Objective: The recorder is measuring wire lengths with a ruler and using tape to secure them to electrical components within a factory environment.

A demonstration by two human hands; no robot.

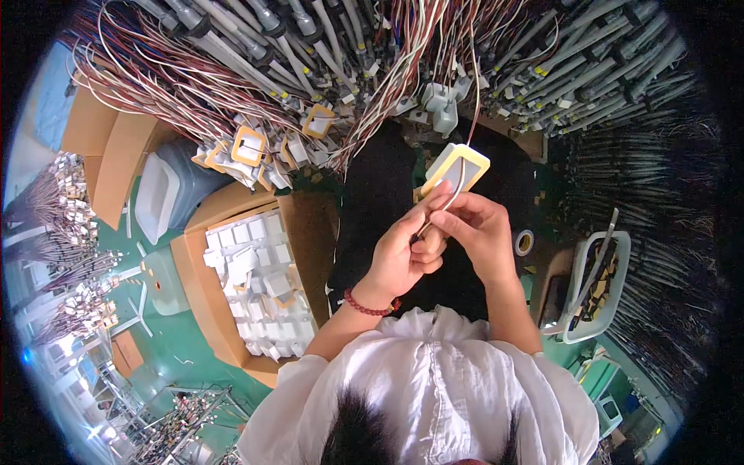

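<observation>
Yellow-rimmed pad (456, 168): my left hand (403, 252) and right hand (477, 232) pinch its wire (449, 201); I'd keep it taut.

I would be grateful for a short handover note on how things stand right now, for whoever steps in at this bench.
Left hand: fingers pinched on the thin leads of the rectangular pad.
Right hand: also pinching those leads, just below the pad.
Rectangular pad: white with a tan border, held up over the dark lap.
Cardboard box to the left holds many small white pieces.
Wire bundles with similar pads hang ahead.
White basket to the right holds scraps.
Done and left: cannot tell.
</observation>
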